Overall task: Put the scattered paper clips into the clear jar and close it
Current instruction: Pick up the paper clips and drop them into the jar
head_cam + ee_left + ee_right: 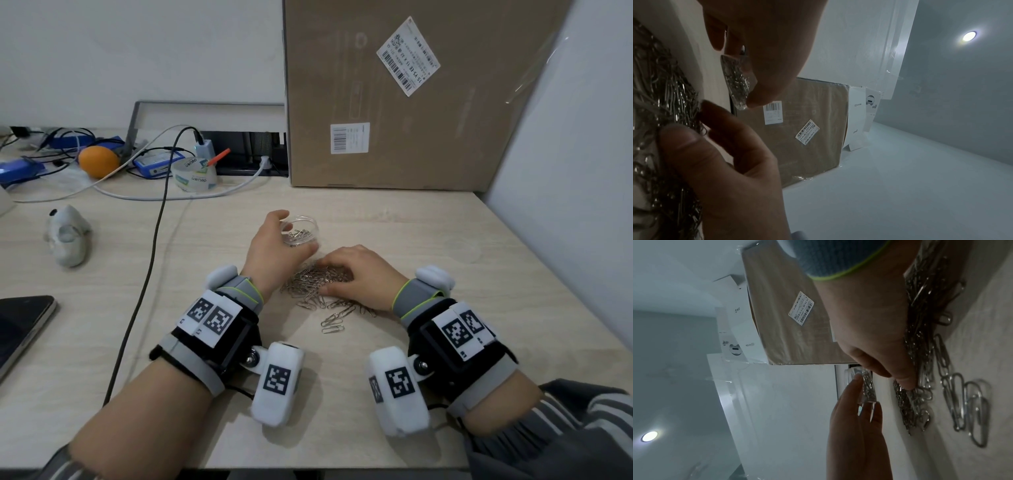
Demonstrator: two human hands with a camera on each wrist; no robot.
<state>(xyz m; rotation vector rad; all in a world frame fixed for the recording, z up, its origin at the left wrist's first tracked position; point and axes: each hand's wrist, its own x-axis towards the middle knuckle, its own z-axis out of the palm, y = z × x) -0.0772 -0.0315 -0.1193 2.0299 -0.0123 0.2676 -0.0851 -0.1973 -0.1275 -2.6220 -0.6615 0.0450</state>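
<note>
While head view hides it, wrist views show jar contents (clips).

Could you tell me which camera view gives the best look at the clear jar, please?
The head view: it looks down into the open clear jar, showing a few clips inside and the left hand gripping it. Both wrist views catch it only side-on, small and partly hidden behind fingers.
</note>
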